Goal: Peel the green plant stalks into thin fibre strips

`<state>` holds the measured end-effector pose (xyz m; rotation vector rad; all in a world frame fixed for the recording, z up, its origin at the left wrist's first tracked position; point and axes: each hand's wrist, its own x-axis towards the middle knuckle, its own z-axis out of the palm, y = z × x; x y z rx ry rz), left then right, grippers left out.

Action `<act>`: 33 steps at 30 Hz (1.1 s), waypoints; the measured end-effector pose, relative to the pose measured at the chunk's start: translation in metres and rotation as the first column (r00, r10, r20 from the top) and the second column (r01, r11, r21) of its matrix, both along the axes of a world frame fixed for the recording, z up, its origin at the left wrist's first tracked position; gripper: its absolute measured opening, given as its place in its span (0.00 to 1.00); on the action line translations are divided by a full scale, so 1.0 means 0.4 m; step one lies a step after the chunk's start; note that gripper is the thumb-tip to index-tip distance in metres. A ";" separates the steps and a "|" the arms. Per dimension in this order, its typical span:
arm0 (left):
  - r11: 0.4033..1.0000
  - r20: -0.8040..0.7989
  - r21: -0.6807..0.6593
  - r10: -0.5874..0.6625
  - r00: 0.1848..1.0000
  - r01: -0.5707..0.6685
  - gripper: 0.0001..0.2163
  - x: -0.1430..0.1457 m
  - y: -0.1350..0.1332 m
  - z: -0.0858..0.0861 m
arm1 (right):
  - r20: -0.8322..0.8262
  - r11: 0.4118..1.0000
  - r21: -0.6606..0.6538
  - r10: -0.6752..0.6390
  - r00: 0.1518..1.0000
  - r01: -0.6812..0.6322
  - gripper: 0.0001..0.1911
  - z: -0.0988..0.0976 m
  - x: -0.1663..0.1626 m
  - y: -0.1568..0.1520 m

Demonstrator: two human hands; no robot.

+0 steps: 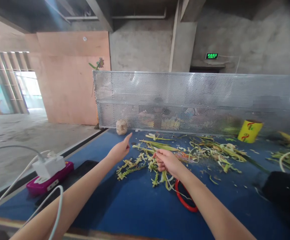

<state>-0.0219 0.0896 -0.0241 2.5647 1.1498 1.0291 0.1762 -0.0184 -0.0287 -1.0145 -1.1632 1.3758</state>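
Note:
My right hand (165, 162) is closed around a bunch of green and pale leaf strips (157, 173) over the blue table (135, 206). My left hand (120, 150) is stretched forward to its left, forefinger pointing toward the back of the table, holding nothing. More cut leaf strips and scraps (209, 150) lie scattered across the middle and right of the table. A red ring (184, 200) lies under my right forearm.
A perforated metal screen (197, 100) stands along the far edge. A small woven ball (121, 127) sits at its foot, a yellow tape roll (249, 131) at right. A magenta box with white charger and cables (48, 173) lies at left. A black object (284, 193) is at right.

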 end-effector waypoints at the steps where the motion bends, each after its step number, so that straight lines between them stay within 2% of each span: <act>1: 1.000 0.033 0.001 0.008 0.999 -0.008 0.28 0.007 -0.021 0.014 | -0.004 1.000 0.006 -0.022 1.000 0.022 0.15 0.001 -0.002 0.000; 2: 1.000 0.085 -0.004 0.007 0.996 -0.006 0.28 0.017 -0.045 0.028 | -0.007 0.999 0.011 -0.045 0.999 0.045 0.15 0.003 -0.004 -0.002; 4: 0.989 0.301 -0.091 -0.085 0.950 0.117 0.29 0.041 -0.100 0.051 | -0.012 0.996 0.023 -0.081 0.997 0.081 0.14 0.006 -0.012 -0.006; 5: 0.973 0.356 -0.120 -0.143 0.924 0.196 0.29 0.055 -0.128 0.059 | -0.012 0.996 0.037 -0.085 0.996 0.085 0.13 0.008 -0.017 -0.009; 8: 0.914 0.420 -0.175 -0.268 0.867 0.367 0.29 0.092 -0.197 0.064 | -0.028 0.993 0.110 -0.040 0.999 0.043 0.12 0.012 -0.033 -0.019; 10: 0.898 0.502 -0.165 -0.280 0.818 0.408 0.32 0.109 -0.222 0.057 | -0.041 0.987 0.161 -0.004 0.999 0.011 0.13 0.013 -0.040 -0.023; 16: 0.909 0.673 -0.100 -0.238 0.700 0.405 0.34 0.119 -0.226 0.035 | 0.062 0.975 0.219 -0.043 0.997 0.029 0.15 0.006 -0.041 -0.022; 21: 0.920 0.760 -0.064 -0.206 0.617 0.386 0.36 0.115 -0.223 0.025 | 0.025 0.977 0.212 0.000 1.000 -0.005 0.15 0.001 -0.049 -0.028; 26: 0.931 0.709 -0.029 -0.237 0.664 0.364 0.37 0.114 -0.228 0.006 | 0.023 0.979 0.206 0.003 1.000 -0.007 0.17 -0.001 -0.058 -0.033; 33: 0.925 0.674 -0.064 -0.237 0.699 0.374 0.38 0.109 -0.231 0.003 | 0.015 0.974 0.195 -0.123 0.992 0.117 0.16 -0.003 -0.061 -0.037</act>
